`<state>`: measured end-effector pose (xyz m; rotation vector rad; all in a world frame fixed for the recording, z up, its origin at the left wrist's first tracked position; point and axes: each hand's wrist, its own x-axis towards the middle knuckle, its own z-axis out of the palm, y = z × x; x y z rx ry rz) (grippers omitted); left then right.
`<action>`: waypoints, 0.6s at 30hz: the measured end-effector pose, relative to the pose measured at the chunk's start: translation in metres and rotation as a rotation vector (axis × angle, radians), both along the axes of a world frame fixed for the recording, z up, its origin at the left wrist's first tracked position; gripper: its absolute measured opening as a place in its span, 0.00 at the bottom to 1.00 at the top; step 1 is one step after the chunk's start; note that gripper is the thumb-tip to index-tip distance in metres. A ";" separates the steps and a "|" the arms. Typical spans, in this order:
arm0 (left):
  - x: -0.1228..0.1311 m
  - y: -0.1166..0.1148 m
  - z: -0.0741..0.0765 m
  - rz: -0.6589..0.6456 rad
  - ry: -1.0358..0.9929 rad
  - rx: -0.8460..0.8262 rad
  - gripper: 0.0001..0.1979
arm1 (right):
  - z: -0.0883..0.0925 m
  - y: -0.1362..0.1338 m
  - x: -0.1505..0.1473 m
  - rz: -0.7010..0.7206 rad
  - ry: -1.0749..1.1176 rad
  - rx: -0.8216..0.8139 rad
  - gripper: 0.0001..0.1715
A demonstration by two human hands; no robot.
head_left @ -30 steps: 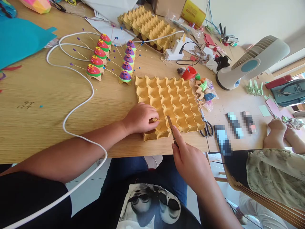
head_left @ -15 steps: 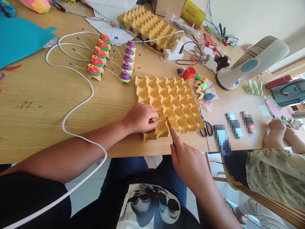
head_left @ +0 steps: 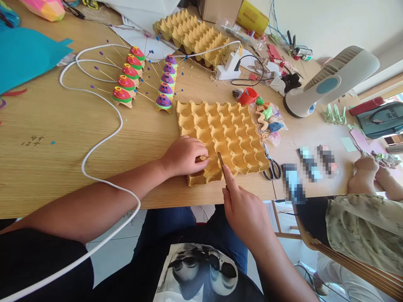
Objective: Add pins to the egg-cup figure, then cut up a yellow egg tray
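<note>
A yellow pulp egg tray [head_left: 231, 132] lies at the table's front edge, its cups facing up. My left hand [head_left: 184, 155] is closed on the tray's front left part, fingers curled over the ridges between cups. In my right hand [head_left: 247, 209] is a knife [head_left: 221, 161] with a narrow blade, index finger stretched along its back. The blade's tip rests at the tray among the front cups, just right of my left hand. The knife's handle is mostly hidden in my palm. Scissors [head_left: 274, 168] with dark handles lie against the tray's right edge.
Behind stand painted egg-cup strips, one red and green [head_left: 126, 82], one purple [head_left: 165, 89], with sticks poking out. Another egg tray [head_left: 192, 35] lies farther back. A white cable [head_left: 103, 142] crosses my left forearm. At right are a fan [head_left: 327, 86], phones and another person's arms [head_left: 362, 176].
The view has shifted very slightly. Both hands, the knife and the egg tray keep nearly the same positions relative to one another.
</note>
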<state>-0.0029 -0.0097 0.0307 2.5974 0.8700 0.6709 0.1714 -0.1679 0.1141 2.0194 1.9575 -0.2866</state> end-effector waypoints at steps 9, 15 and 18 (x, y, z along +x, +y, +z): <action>0.000 0.000 0.002 -0.001 0.001 -0.008 0.11 | 0.001 0.011 -0.005 0.016 -0.044 -0.020 0.40; 0.000 0.000 0.001 -0.003 0.014 -0.008 0.11 | 0.006 0.010 -0.005 0.024 -0.074 -0.057 0.40; 0.000 -0.001 0.001 0.001 0.010 -0.004 0.11 | 0.000 0.017 -0.006 0.020 -0.054 -0.044 0.40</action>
